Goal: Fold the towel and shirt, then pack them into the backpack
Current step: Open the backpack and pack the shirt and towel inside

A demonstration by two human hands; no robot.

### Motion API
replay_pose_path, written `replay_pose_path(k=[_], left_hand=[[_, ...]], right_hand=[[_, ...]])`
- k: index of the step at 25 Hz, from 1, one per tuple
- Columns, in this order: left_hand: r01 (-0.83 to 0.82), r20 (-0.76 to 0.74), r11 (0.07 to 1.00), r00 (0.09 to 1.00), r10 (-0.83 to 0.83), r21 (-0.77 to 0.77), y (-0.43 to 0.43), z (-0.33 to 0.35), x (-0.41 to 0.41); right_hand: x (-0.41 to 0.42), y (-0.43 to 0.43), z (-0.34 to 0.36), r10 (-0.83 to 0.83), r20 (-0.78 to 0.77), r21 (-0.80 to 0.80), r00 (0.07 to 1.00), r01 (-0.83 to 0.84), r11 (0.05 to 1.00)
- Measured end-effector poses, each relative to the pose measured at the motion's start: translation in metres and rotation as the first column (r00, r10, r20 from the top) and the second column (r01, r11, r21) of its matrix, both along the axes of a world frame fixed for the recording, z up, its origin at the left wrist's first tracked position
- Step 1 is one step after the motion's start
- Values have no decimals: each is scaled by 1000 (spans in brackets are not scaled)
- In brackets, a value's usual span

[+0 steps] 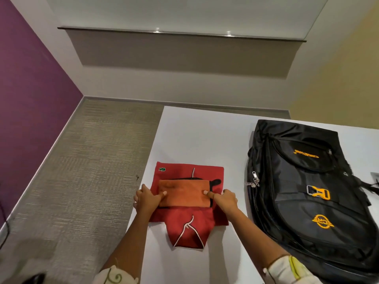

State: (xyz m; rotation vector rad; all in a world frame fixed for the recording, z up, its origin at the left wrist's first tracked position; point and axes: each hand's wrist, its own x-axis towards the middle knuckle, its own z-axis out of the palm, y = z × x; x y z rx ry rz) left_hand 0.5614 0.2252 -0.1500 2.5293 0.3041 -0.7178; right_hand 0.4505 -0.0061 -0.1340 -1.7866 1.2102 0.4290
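Note:
A folded red shirt [184, 171] with a small green logo lies flat near the left edge of the white table [205, 132], its collar pointing toward me. On top of it rests a folded orange towel [184, 193]. My left hand [146, 198] grips the towel's left end, thumb on top. My right hand [223, 198] grips its right end the same way. A black backpack [303, 201] with orange lettering lies flat to the right, zippers closed as far as I can see.
The table's left edge runs just beside the shirt, with grey carpet [82, 171] below. A purple wall [30, 89] stands at the left. A small grey object [375, 175] sits at the far right edge, behind the backpack.

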Motion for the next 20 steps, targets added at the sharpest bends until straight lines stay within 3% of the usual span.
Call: replay_pose_path(k=[4,7,11,16,20], left_hand=[[-42,-129,985,991,21,-165,3,-16,22],[-47,-169,973,986,9,-226,2,-21,34],[-155,-292,928,955,53,-338,4,-25,40],[-272,-469,822,883,7,-500,1,-14,43],[-323,-588,776,805,-77,-543,5,-3,42]], right_hand=[[17,3,-14,-110,-17,11,994,111,994],[26,3,-26,-105,-1,40,994,105,994],[24,-9,-70,-193,43,169,980,183,968],[31,1,-20,-282,95,327,955,238,915],[27,1,-1,-292,79,406,953,236,883]])
